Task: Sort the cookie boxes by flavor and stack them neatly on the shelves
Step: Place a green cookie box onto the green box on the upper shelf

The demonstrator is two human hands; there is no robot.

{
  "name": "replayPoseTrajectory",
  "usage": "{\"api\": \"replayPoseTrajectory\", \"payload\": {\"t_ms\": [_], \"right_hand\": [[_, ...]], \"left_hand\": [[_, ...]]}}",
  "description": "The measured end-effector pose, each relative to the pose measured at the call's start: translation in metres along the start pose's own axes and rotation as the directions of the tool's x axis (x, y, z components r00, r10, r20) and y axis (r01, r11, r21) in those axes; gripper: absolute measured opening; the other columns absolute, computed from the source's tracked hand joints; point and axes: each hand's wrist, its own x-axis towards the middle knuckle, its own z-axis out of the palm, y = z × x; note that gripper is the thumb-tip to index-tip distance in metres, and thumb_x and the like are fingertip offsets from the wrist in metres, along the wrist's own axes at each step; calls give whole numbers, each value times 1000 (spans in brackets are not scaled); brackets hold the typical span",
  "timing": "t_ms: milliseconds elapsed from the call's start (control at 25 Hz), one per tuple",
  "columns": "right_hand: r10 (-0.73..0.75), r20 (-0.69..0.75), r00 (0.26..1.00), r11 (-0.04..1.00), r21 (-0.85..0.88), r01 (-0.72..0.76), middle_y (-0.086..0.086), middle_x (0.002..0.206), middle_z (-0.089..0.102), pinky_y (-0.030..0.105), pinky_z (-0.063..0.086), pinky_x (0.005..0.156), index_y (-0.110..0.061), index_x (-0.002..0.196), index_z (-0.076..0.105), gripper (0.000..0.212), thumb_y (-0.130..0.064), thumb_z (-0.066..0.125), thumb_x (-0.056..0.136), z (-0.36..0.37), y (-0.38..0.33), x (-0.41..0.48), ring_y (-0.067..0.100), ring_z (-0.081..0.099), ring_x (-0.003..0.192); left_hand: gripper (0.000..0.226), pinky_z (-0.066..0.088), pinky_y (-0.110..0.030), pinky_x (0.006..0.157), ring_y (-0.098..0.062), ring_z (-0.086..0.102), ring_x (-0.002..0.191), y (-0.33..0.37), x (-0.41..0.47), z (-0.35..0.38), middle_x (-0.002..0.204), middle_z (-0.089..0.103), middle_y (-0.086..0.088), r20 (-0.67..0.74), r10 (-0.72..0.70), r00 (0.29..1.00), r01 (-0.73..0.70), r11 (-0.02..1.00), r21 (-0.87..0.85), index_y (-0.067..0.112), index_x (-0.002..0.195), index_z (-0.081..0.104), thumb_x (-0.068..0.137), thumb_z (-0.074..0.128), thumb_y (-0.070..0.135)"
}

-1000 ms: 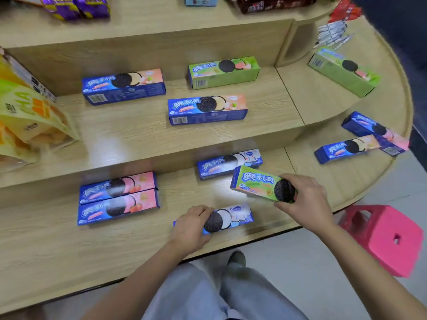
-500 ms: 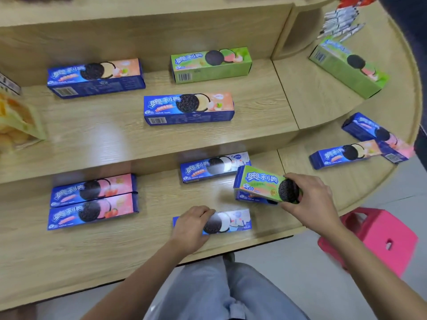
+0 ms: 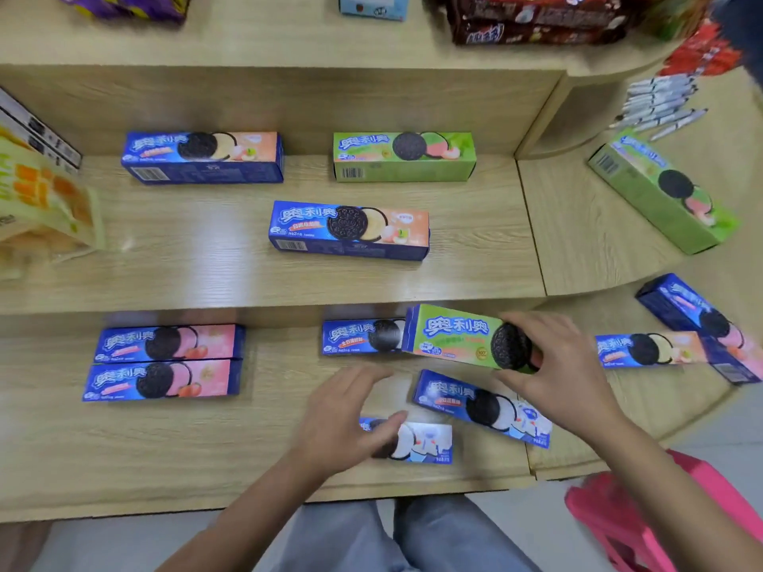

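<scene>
My right hand [image 3: 553, 373] grips the right end of a green cookie box [image 3: 454, 338], held tilted just above the lower shelf [image 3: 206, 447]. Under it lies a blue-and-white box [image 3: 475, 404]. My left hand [image 3: 342, 423] hovers with fingers spread, its thumb over another blue-and-white box [image 3: 421, 443] at the front edge. A third blue box [image 3: 359, 336] sits behind. Two blue-and-pink boxes [image 3: 165, 361] lie side by side at the left. The middle shelf carries two blue-and-peach boxes [image 3: 202, 156] [image 3: 349, 231] and a green box [image 3: 404, 156].
On the curved right section lie a green box [image 3: 660, 192], a blue-and-pink box [image 3: 697, 319] and a blue-and-peach box [image 3: 648, 348]. A yellow snack bag [image 3: 41, 200] leans at the left. Pens [image 3: 660, 105] and snack packs fill the top. A pink stool [image 3: 660, 522] stands by my right leg.
My right hand has raised the green box, uncovering a blue-and-white box beneath it. My left hand has spread its fingers off the front box.
</scene>
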Motion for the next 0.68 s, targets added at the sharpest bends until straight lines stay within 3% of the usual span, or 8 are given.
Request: {"api": "replayPoseTrajectory", "payload": {"t_ms": [80, 120, 280, 400, 520, 560, 680], "right_hand": [[-84, -12, 996, 996, -18, 83, 1, 107, 63, 48, 42, 85, -27, 113, 55, 63, -36, 71, 53, -23, 1, 22, 27, 53, 101], [-119, -18, 993, 992, -36, 118, 1, 108, 63, 46, 40, 85, -26, 114, 55, 63, -36, 70, 54, -35, 1, 36, 27, 53, 102], [-213, -34, 976, 974, -89, 210, 2, 110, 63, 37, 29, 82, -26, 116, 55, 63, -39, 64, 56, -65, -11, 107, 29, 50, 106], [-271, -20, 962, 958, -98, 268, 4, 111, 63, 39, 33, 83, -29, 118, 53, 65, -40, 69, 56, -65, -25, 164, 30, 49, 106], [-275, 12, 961, 955, -110, 275, 4, 113, 63, 38, 31, 82, -29, 119, 51, 66, -34, 76, 58, -50, -36, 211, 29, 47, 108], [-271, 26, 962, 955, -114, 272, 4, 114, 63, 38, 30, 82, -28, 120, 50, 66, -34, 75, 59, -44, -40, 221, 29, 46, 108], [-265, 69, 962, 958, -95, 271, 4, 117, 62, 40, 31, 85, -26, 118, 50, 63, -37, 75, 61, -19, -45, 243, 29, 47, 110]], "left_hand": [[54, 40, -24, 93, -15, 53, 109, 22, 42, -31, 112, 62, -4, -154, 87, 984, -94, 995, -39, 16, 116, 53, 71, 71, 39], [61, 38, -26, 98, -16, 49, 114, 30, 67, -46, 119, 58, -6, -157, 121, 980, -129, 991, -43, 15, 121, 50, 70, 73, 39], [83, 35, -30, 100, -13, 40, 118, 39, 159, -84, 134, 43, -4, 0, 123, 992, -122, 990, -76, 23, 133, 36, 63, 73, 48], [79, 37, -31, 100, -15, 44, 121, 21, 204, -97, 135, 48, -3, 24, 143, 989, -143, 990, -14, 20, 133, 39, 66, 70, 48], [69, 34, -10, 88, -13, 52, 105, -7, 235, -110, 125, 56, -4, -12, 95, 995, -94, 995, 23, 16, 128, 47, 67, 78, 28], [68, 35, -10, 85, -12, 52, 102, -17, 241, -113, 122, 57, -4, -14, 59, 998, -58, 998, 20, 17, 126, 48, 66, 80, 23], [68, 42, -26, 89, -14, 53, 100, -46, 252, -109, 118, 56, -7, 16, -66, 998, 66, 997, -25, 19, 123, 51, 63, 83, 19]]}}
